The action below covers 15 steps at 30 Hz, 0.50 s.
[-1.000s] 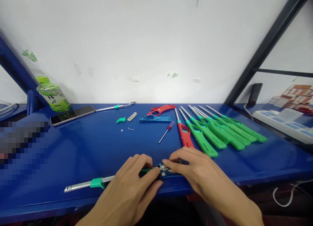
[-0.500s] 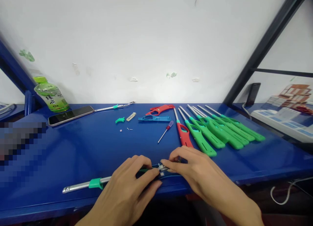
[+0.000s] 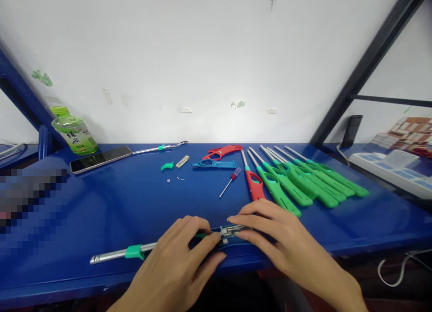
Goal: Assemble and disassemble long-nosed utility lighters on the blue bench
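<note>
At the table's front edge lies an opened long-nosed lighter [image 3: 140, 250], its metal tube and green collar pointing left. My left hand [image 3: 182, 253] is closed around its handle, thumb and fingers pressing near the middle. Between my hands the open blue handle half shows a clear fuel tank [image 3: 232, 231] with small metal parts. My right hand [image 3: 275, 233] has its fingertips on both sides of that tank, partly covering it. The tank's right end is hidden under the fingers.
Several assembled green lighters [image 3: 303, 181] and a red lighter [image 3: 254, 183] lie at right. Mid-table are a screwdriver [image 3: 230, 182], blue shell [image 3: 216, 164], red shell [image 3: 224, 151], green trigger [image 3: 167, 166] and another tank [image 3: 182, 161]. At left: phone [image 3: 101, 159], bottle [image 3: 74, 134].
My right hand's fingers have spread and shifted slightly right along the fuel tank, showing more of it. My left hand keeps its hold. The view has shifted slightly.
</note>
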### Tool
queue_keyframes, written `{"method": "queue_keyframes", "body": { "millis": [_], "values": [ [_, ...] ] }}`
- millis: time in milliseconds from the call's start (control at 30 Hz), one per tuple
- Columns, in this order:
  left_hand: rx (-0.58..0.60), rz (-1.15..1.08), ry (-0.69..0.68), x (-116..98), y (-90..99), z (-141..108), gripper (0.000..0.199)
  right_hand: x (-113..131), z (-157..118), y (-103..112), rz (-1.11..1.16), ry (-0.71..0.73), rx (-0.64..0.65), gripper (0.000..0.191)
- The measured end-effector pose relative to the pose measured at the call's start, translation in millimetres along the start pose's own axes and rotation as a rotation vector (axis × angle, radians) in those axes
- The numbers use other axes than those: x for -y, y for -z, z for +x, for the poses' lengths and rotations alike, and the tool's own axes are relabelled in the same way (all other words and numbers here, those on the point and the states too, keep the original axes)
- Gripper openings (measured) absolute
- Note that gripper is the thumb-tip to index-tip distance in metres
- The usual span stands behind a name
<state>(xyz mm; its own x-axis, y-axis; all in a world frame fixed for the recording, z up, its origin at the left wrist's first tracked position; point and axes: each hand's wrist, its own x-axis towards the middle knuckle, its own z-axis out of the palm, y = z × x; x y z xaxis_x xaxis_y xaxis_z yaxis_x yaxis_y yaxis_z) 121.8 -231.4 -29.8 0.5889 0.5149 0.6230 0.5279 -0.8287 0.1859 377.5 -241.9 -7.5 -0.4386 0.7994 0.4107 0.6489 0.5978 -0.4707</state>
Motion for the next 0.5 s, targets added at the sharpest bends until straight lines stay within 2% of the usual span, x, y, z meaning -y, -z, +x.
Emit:
{"method": "queue_keyframes", "body": {
  "millis": [133,233,333,500],
  "values": [
    [-0.025,0.044,-0.008,0.5,1.4,-1.7,0.023,2.7,0.8,-2.6,0.011,0.047,-0.066,0.018],
    [-0.041,0.067,0.005,2.6,11.2,-2.7,0.026,2.3,1.1,-6.4,0.021,0.069,-0.115,0.017],
    [0.009,0.064,0.046,11.5,28.2,-7.1,0.023,1.0,1.8,-9.2,0.045,0.082,-0.135,0.015],
    [0.122,0.158,0.113,35.4,50.9,-24.7,0.021,-0.6,3.5,-11.0,0.066,0.075,-0.092,0.014]
  ]
}}
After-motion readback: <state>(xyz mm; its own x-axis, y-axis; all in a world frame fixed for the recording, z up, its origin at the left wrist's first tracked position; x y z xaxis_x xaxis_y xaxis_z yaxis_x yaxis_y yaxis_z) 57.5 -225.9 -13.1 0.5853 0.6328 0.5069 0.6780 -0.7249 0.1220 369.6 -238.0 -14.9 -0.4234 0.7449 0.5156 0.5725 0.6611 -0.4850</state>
